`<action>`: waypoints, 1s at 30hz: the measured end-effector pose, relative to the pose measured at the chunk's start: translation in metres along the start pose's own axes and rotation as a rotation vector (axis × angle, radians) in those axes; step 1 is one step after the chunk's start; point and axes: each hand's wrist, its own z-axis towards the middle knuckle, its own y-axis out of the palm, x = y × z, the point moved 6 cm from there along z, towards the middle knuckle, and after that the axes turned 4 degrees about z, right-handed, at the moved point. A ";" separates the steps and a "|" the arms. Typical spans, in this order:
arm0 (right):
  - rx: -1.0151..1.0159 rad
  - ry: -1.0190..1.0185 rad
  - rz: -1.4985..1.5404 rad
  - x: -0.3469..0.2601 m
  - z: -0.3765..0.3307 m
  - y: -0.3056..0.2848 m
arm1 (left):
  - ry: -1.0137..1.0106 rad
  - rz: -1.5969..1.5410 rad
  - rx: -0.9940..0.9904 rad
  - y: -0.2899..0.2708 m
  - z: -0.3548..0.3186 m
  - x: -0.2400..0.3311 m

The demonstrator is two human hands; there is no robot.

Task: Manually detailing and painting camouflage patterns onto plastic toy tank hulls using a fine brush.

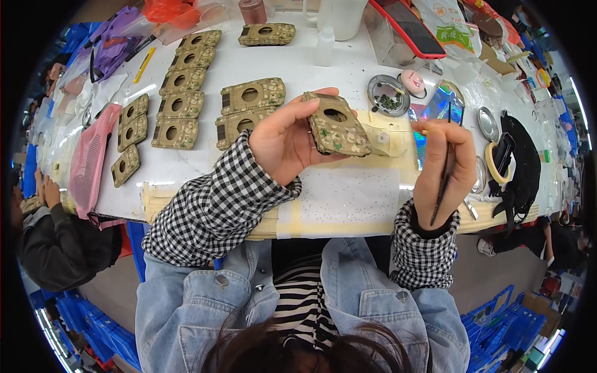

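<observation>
In my left hand (pixel 281 142) is a camouflage-painted toy tank hull (pixel 348 138), tilted, its round opening facing up. Fingers wrap beneath it and the thumb lies along its upper edge. My right hand (pixel 453 163), just to the right and apart from the hull, pinches a thin dark brush (pixel 449 113); which end bears the bristles is hard to make out. Further left, several similar hulls (pixel 176 132) stand in rows, with two larger-looking ones (pixel 252 88) nearer my left hand. Another hull (pixel 267 35) lies alone at the back.
Beyond my hands sits a round dish (pixel 372 99) with dark green bits inside. White speckled paper (pixel 348 196) is taped at the table's front edge. A red-cased phone (pixel 407 28) rests on a clear box. Pink mesh (pixel 93 158) hangs at left; a tape roll (pixel 492 163) lies right.
</observation>
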 end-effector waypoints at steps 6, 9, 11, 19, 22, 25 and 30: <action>-0.081 -0.213 -0.404 0.003 -0.001 0.008 | 0.056 0.005 0.007 -0.001 0.000 0.004; -0.178 -0.205 -0.461 0.012 -0.005 0.013 | 0.072 -0.016 0.004 -0.003 0.003 0.005; -0.206 -0.217 -0.460 0.014 -0.005 0.013 | 0.073 -0.023 -0.010 -0.004 0.003 0.006; -0.241 0.003 -0.114 0.016 -0.023 -0.028 | 0.074 -0.015 -0.040 -0.003 0.002 0.007; -0.299 0.158 -0.035 0.017 -0.042 -0.035 | 0.078 -0.027 -0.048 -0.006 0.002 0.004; -0.338 0.310 -0.023 0.025 -0.057 -0.039 | 0.083 -0.018 -0.068 -0.007 0.002 0.005; -0.282 0.568 0.201 0.049 -0.084 -0.045 | 0.078 -0.008 -0.052 -0.006 0.003 0.006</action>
